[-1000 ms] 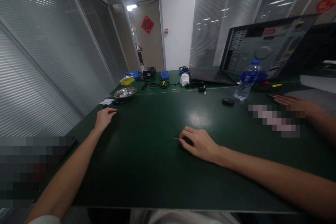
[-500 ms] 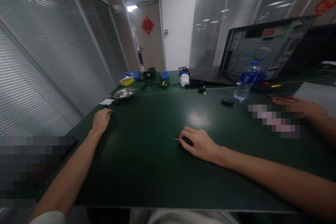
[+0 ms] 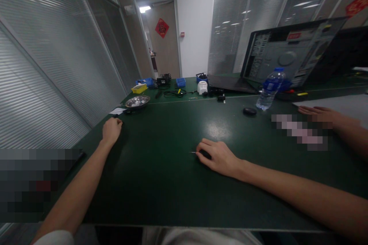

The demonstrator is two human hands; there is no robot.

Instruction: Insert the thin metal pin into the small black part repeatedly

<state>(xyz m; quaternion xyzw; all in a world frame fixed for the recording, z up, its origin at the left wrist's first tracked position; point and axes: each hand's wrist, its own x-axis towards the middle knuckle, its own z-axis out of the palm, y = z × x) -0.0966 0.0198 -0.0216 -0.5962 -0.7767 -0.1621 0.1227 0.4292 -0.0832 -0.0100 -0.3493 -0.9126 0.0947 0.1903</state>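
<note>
Dim light overall; a pale glare (image 3: 217, 129) whitens the middle of the desk (image 3: 161, 130) (pixelation blots two patches), its near edge darkens, and far details look soft.

The tabletop (image 3: 155, 187) is dark green, the thin rod (image 3: 192, 152) near mid-frame pale. Left of centre, a yellow tray (image 3: 139, 91) and silver bowl (image 3: 130, 104); upper centre, a red diamond decoration (image 3: 161, 28) with dark character; upper left, grey-striped blinds (image 3: 48, 57).

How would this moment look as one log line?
left hand: near white paper | right hand: holding thin stick | bottle: on green table
</note>
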